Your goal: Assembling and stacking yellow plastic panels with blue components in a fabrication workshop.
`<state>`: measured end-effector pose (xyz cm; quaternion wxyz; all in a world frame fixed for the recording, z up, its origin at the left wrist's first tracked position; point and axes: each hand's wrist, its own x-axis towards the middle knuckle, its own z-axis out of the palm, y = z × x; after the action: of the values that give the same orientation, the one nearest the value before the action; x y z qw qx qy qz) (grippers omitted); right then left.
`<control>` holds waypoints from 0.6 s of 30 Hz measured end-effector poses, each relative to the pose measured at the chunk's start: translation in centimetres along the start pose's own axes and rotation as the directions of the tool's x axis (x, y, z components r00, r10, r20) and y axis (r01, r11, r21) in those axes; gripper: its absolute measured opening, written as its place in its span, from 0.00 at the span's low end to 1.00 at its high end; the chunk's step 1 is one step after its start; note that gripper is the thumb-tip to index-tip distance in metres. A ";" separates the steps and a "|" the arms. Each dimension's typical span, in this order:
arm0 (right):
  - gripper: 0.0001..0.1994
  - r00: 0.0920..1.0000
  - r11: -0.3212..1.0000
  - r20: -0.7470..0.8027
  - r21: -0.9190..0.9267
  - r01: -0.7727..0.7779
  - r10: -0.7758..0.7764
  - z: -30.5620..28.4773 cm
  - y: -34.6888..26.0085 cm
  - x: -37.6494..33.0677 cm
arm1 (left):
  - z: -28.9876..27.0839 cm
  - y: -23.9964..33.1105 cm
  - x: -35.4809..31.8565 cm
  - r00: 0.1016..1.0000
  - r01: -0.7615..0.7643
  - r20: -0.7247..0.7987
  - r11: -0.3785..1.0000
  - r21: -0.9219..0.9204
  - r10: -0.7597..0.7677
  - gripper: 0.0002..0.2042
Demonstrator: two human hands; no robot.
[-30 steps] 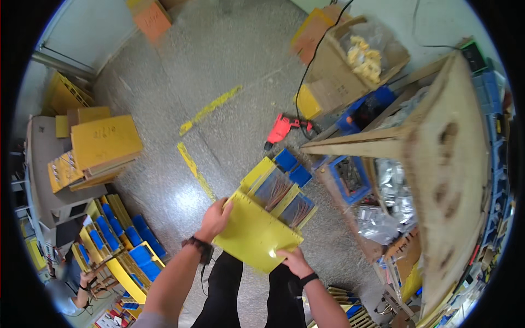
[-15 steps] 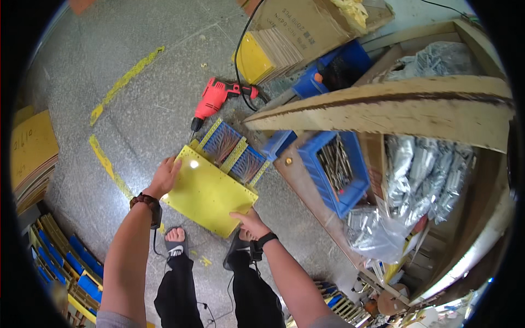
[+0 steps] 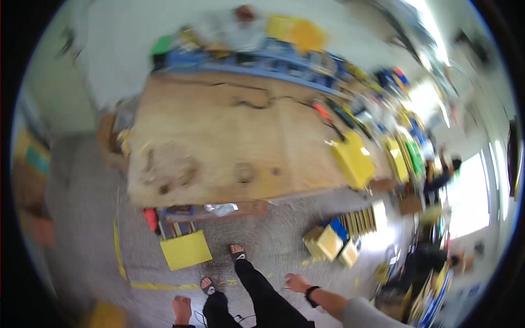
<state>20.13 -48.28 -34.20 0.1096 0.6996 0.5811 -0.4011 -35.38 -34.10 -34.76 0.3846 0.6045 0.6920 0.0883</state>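
Observation:
The yellow board (image 3: 186, 251) lies on the floor, in front of the workbench, apart from both my hands. Past its far edge, parts of the blue bins with yellow strips (image 3: 176, 228) show. My left hand (image 3: 182, 309) hangs low near the bottom edge, nearest to my left foot; blur hides how its fingers lie. To the right of my legs, my right hand (image 3: 298, 282) is in the air with nothing in it, its fingers loosely bent and a little apart. Beside the bins is the red power drill (image 3: 150, 219), partly cut off by the bench.
A large wooden workbench (image 3: 229, 142) spans the middle, with another yellow board (image 3: 354, 159) at its right end. Wooden blocks (image 3: 326, 243) stand on the floor to the right. Yellow tape (image 3: 158, 286) marks the floor. Two people work at the far right.
Both my hands have let go of the yellow board, which now rests lower down on the floor. My view has swung up and right, bringing in the bench top and the room.

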 end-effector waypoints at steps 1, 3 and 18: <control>0.19 0.962 0.956 -0.039 0.127 -0.263 0.270 -2.8 -1.7 -5.8 | -2.5 0.5 -1.4 1.000 0.022 0.019 1.000 0.022 -0.022 0.09; 0.20 0.849 0.831 0.061 0.182 -0.526 0.524 -5.5 -2.1 -13.6 | -6.9 -1.9 -4.6 0.994 -0.020 0.112 0.985 0.169 0.001 0.11; 0.20 0.731 0.325 0.262 0.766 -0.555 0.630 10.9 6.0 -31.5 | 2.0 18.1 0.6 0.828 -0.561 0.431 0.562 0.608 0.359 0.15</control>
<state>20.75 -79.68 -21.51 -0.1055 0.8468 0.0404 -0.5198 -20.15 -29.61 -25.73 0.1689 0.8709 0.4298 -0.1682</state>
